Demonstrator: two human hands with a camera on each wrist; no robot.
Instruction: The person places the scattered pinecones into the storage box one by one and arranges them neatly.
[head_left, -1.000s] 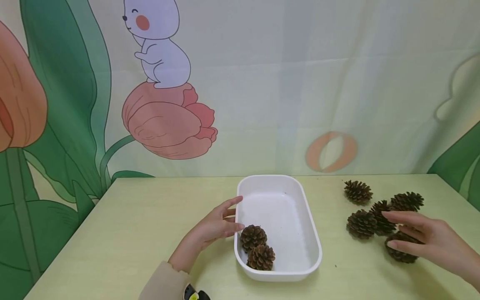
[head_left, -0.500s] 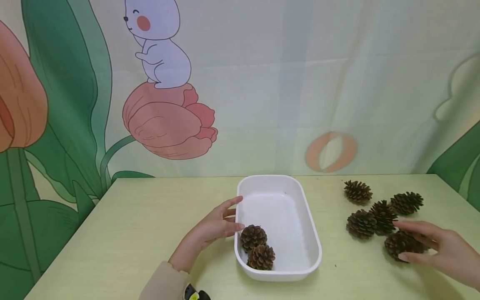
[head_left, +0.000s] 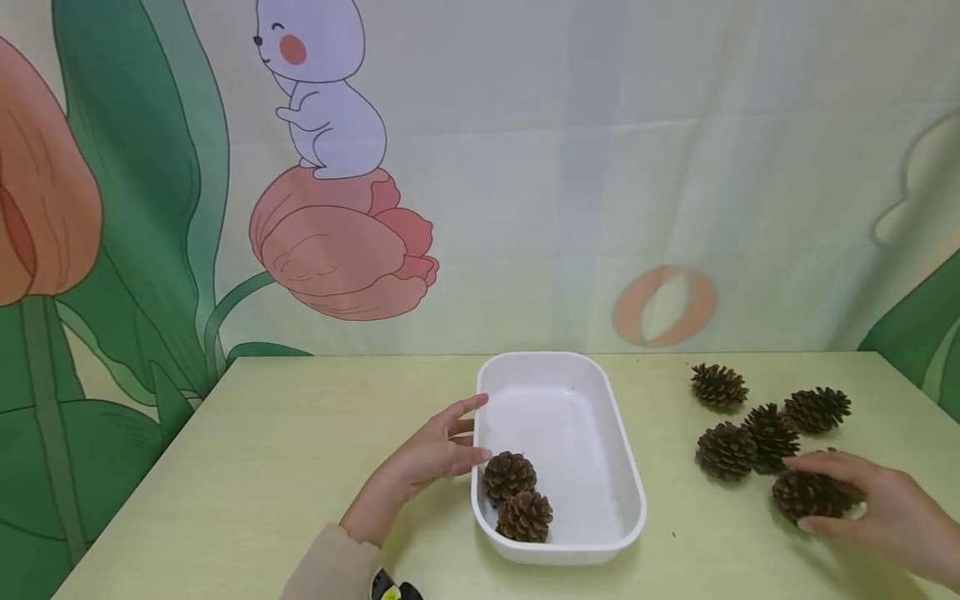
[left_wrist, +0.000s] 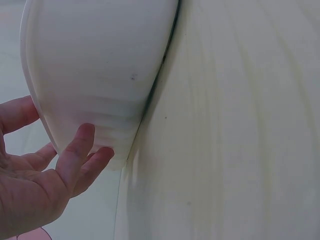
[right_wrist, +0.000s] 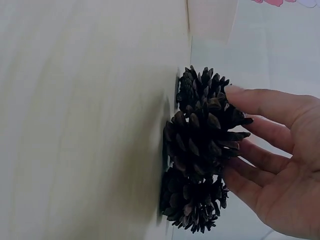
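Note:
A white rectangular tray (head_left: 558,550) sits mid-table, two brown pine cones (head_left: 525,515) touching in its near left corner. At its left side my left hand (head_left: 438,450) holds the rim, thumb and index tips on the edge. In the left wrist view, that hand's other fingers lie against the outer wall. On the right, my right hand (head_left: 873,504) has its thumb and fingers curved round the nearest pine cone (head_left: 808,493). The right wrist view shows fingertips on this cone (right_wrist: 200,142), with further cones above and below it in the picture.
Several more pine cones lie loose beyond the right hand: one at the back (head_left: 717,387), one farther right (head_left: 817,410), and an upright one (head_left: 771,437) against its neighbour (head_left: 726,451). A printed cloth (head_left: 525,208) hangs behind the pale table (head_left: 262,467).
My right hand has come down and nearer, from hovering over the nearest pine cone to closing round its sides. My left hand stays on the tray's rim. The tray has not moved.

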